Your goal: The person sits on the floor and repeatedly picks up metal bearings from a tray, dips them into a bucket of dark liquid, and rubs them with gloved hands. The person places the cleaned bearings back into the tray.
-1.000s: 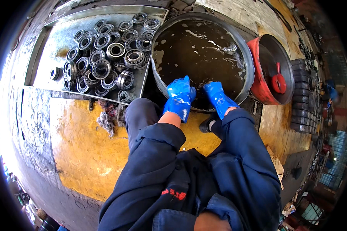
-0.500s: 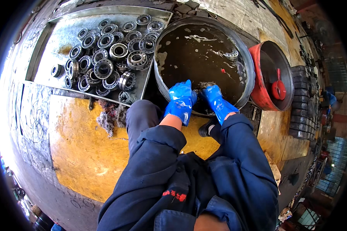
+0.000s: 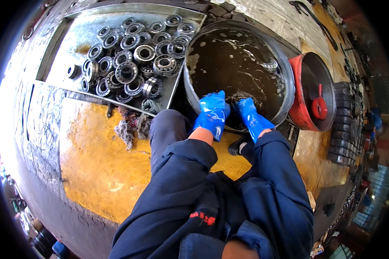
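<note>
Both my hands wear blue rubber gloves and are over the near rim of a round metal tub (image 3: 288, 93) of murky brown liquid. My left hand (image 3: 213, 111) is closed at the rim; whatever it grips is hidden beneath the glove. Close beside it, my right hand (image 3: 247, 113) is closed on a wad of frayed grey threads (image 3: 242, 96), which sticks out past its fingers at the liquid's surface. A roller bearing (image 3: 270, 65) lies partly in the liquid near the tub's far right side.
Left of the tub, a metal tray (image 3: 52, 52) bears several bearings (image 3: 126, 72), some stacked. A red basin (image 3: 297, 93) with a red ladle (image 3: 319, 107) stands to the right, beside a row of dark ribbed parts (image 3: 342, 125). Frayed rags (image 3: 125, 133) lie on the yellow floor board (image 3: 99, 159).
The whole view has shifted, so the tub and tray appear farther right. My hands stay at the near rim, and more of the thread wad shows. A small red spot in the liquid is gone from sight.
</note>
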Demonstrator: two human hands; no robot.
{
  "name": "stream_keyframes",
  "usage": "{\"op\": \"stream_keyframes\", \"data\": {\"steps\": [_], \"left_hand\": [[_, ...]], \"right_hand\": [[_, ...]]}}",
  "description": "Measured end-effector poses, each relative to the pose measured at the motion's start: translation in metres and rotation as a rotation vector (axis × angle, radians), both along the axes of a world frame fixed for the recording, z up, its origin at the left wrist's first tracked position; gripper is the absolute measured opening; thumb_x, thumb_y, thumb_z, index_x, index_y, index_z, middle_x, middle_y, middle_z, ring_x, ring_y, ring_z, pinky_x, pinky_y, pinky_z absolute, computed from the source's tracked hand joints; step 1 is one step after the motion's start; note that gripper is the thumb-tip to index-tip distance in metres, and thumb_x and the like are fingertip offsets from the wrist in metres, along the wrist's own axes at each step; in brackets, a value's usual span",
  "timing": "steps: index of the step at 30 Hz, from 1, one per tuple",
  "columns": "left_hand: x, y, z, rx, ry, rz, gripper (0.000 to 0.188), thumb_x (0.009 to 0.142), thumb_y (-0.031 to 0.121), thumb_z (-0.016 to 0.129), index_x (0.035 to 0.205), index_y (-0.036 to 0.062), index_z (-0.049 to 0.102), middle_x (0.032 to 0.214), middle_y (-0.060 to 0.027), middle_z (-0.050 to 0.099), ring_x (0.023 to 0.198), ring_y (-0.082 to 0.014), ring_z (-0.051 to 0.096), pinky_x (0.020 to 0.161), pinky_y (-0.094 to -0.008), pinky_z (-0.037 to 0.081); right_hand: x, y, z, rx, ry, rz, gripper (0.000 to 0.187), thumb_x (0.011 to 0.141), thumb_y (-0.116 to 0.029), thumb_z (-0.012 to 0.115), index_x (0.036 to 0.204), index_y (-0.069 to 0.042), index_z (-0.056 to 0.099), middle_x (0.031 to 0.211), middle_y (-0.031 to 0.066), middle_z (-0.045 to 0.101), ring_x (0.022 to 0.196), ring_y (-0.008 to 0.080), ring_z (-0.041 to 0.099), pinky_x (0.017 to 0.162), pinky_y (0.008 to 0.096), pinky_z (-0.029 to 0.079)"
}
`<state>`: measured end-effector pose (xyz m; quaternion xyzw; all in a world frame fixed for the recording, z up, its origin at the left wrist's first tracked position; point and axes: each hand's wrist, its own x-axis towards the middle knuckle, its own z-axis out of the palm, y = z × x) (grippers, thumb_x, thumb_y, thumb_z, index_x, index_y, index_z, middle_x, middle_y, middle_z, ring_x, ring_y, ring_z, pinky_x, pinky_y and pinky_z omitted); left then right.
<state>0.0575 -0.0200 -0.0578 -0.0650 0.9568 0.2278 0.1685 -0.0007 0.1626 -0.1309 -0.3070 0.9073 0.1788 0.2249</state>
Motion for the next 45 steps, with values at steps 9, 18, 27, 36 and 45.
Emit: {"op": "stream_keyframes", "data": {"steps": [9, 18, 27, 36, 45], "left_hand": [[0.009, -0.013, -0.005, 0.019, -0.015, 0.032, 0.047, 0.088, 0.033, 0.065, 0.130, 0.0133, 0.063, 0.123, -0.0127, 0.069, 0.118, -0.0319, 0.064, 0.099, -0.0449, 0.051], [0.001, -0.003, -0.008, 0.041, -0.012, 0.016, 0.046, 0.088, 0.032, 0.066, 0.130, 0.0141, 0.062, 0.124, -0.0121, 0.069, 0.119, -0.0324, 0.064, 0.100, -0.0461, 0.050], [0.005, -0.004, -0.022, 0.049, 0.003, 0.029, 0.045, 0.086, 0.033, 0.068, 0.127, 0.0141, 0.063, 0.121, -0.0116, 0.069, 0.118, -0.0312, 0.064, 0.097, -0.0454, 0.051], [0.006, -0.012, -0.008, 0.037, -0.029, 0.069, 0.051, 0.087, 0.035, 0.066, 0.134, 0.0157, 0.061, 0.124, -0.0142, 0.069, 0.118, -0.0319, 0.065, 0.101, -0.0448, 0.051], [-0.004, 0.005, 0.009, 0.002, -0.077, -0.036, 0.054, 0.090, 0.038, 0.064, 0.138, 0.0132, 0.058, 0.129, -0.0138, 0.067, 0.123, -0.0303, 0.062, 0.101, -0.0437, 0.051]], "right_hand": [[0.023, 0.018, 0.006, -0.420, -0.071, -0.600, 0.025, 0.093, -0.024, 0.059, 0.111, -0.017, 0.074, 0.111, 0.0169, 0.073, 0.106, 0.0366, 0.069, 0.086, 0.0460, 0.056], [0.006, 0.035, -0.026, -0.297, 0.103, -0.235, 0.025, 0.090, -0.025, 0.064, 0.104, -0.008, 0.074, 0.099, 0.0194, 0.073, 0.096, 0.0400, 0.070, 0.081, 0.0465, 0.056], [0.011, 0.007, -0.008, -0.053, 0.076, -0.236, 0.031, 0.095, -0.033, 0.057, 0.106, -0.013, 0.078, 0.105, 0.0134, 0.076, 0.100, 0.0317, 0.073, 0.082, 0.0469, 0.057], [0.023, 0.022, 0.008, -0.458, -0.093, -0.454, 0.034, 0.092, -0.032, 0.062, 0.109, -0.005, 0.074, 0.110, 0.0289, 0.068, 0.105, 0.0463, 0.065, 0.084, 0.0494, 0.054], [0.004, 0.000, -0.001, -0.108, 0.029, -0.176, 0.030, 0.091, -0.034, 0.065, 0.111, -0.016, 0.076, 0.112, 0.0160, 0.073, 0.105, 0.0353, 0.070, 0.089, 0.0456, 0.056]]}}
